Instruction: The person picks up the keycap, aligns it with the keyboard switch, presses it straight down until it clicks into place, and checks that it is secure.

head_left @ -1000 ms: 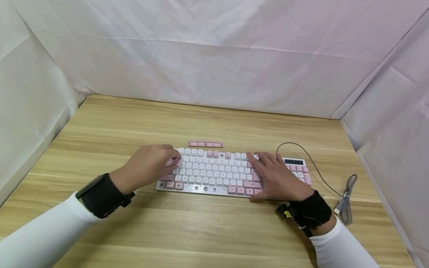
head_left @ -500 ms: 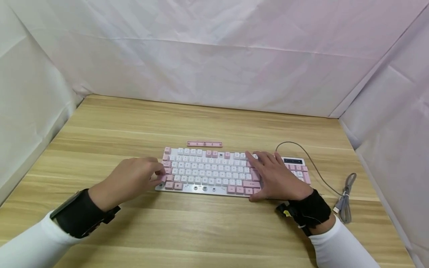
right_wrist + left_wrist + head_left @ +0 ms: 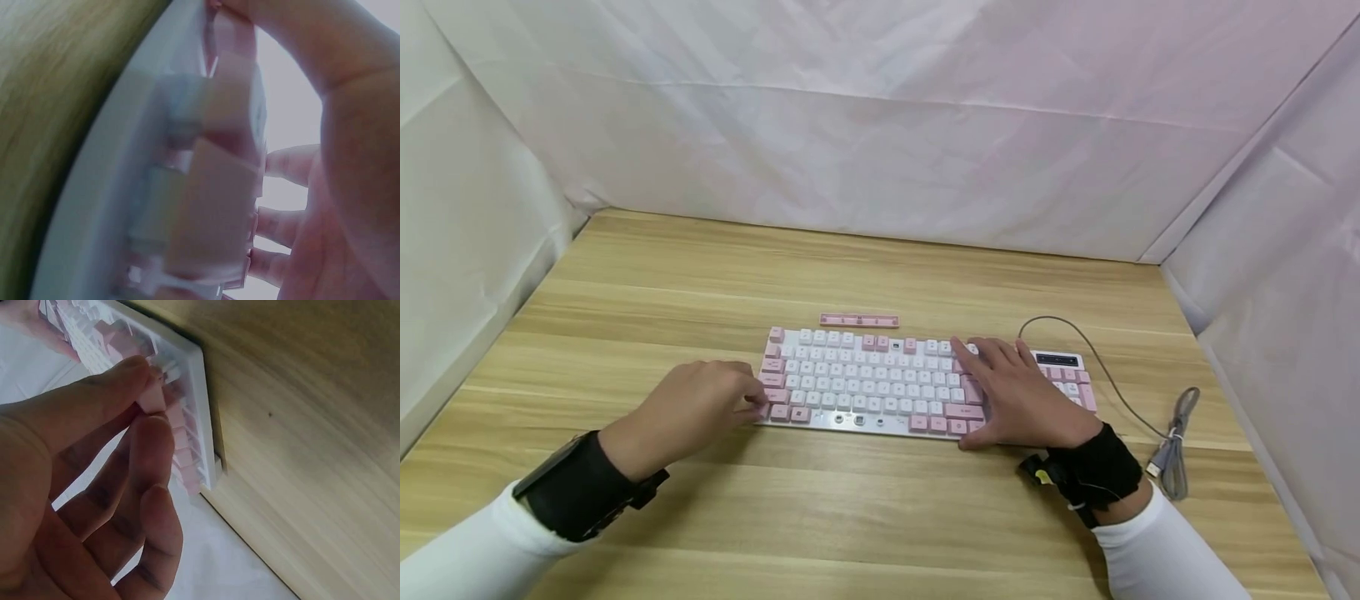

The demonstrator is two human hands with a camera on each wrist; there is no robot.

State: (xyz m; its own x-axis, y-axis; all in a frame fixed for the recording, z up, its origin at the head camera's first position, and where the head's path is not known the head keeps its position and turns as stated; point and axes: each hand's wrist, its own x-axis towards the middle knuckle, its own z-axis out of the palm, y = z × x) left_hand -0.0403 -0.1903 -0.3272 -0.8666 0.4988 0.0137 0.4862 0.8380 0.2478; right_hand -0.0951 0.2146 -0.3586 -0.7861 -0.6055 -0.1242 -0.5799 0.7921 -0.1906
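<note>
A white keyboard (image 3: 880,427) with white and pink keys lies on the wooden table. At its front left corner my left hand (image 3: 700,407) pinches a pink keycap (image 3: 152,397) between thumb and fingertips, right over a bare switch (image 3: 167,370) in the left wrist view. The other fingers of this hand are curled loosely. My right hand (image 3: 1018,396) rests across the keyboard's right part with fingers spread, the thumb by the front edge and the fingertips on keys toward the back. Keys under that palm are hidden.
A long pink spacebar keycap (image 3: 859,320) lies upside down behind the keyboard. Bare switches (image 3: 859,420) show in the bottom row. A grey cable (image 3: 1097,367) runs to a tied bundle (image 3: 1178,442) at the right. White cloth walls (image 3: 880,167) enclose the table (image 3: 820,517).
My left hand has moved from the keyboard's upper left keys down to its front left corner, where the pinched keycap is now. The right hand has stayed in place.
</note>
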